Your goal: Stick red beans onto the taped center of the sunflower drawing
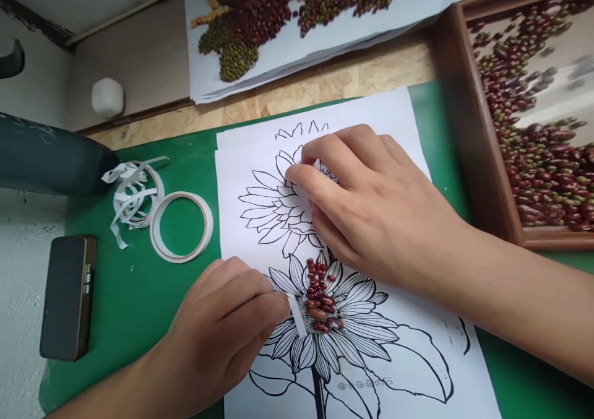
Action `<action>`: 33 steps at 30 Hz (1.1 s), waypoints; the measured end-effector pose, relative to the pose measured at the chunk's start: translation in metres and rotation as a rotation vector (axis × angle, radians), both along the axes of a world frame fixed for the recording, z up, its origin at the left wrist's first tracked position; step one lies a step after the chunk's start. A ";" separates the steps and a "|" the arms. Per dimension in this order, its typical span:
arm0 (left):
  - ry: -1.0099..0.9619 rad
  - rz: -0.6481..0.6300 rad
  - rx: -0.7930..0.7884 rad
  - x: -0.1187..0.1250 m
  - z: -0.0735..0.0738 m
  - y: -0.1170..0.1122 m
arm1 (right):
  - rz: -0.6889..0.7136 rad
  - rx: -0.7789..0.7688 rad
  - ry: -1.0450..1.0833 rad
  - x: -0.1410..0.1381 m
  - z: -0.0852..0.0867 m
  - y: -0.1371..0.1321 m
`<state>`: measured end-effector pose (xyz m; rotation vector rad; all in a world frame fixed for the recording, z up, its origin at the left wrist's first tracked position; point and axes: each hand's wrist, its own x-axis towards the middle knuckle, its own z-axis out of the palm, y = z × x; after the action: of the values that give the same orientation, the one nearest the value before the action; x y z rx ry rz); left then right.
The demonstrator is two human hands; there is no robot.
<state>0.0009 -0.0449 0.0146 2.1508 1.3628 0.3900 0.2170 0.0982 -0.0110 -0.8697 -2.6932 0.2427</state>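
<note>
A white sheet with a black sunflower line drawing lies on a green mat. Red-brown beans are stuck in the centre of the lower flower. My left hand is closed, pinching a small white tape strip at the left edge of that bean patch. My right hand rests on the upper flower, fingers curled down and pressed on the paper.
Two tape rolls with peeled white backing strips lie on the mat's left part. A dark phone lies further left. A wooden tray of beans stands at right. A finished bean picture lies at the back.
</note>
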 end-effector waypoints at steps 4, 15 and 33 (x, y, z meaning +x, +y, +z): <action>-0.022 -0.007 0.062 0.001 -0.002 0.001 | 0.016 0.024 0.016 0.000 0.000 0.002; -0.238 0.137 0.207 -0.003 0.004 0.007 | 0.100 0.159 0.165 0.002 0.005 0.000; -0.497 0.248 0.071 0.007 -0.018 0.060 | 0.057 -0.090 0.027 -0.016 0.038 -0.085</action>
<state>0.0083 0.0150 -0.0035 1.7705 1.3303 1.0072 0.2014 0.0128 0.0273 -0.8097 -2.7023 0.3885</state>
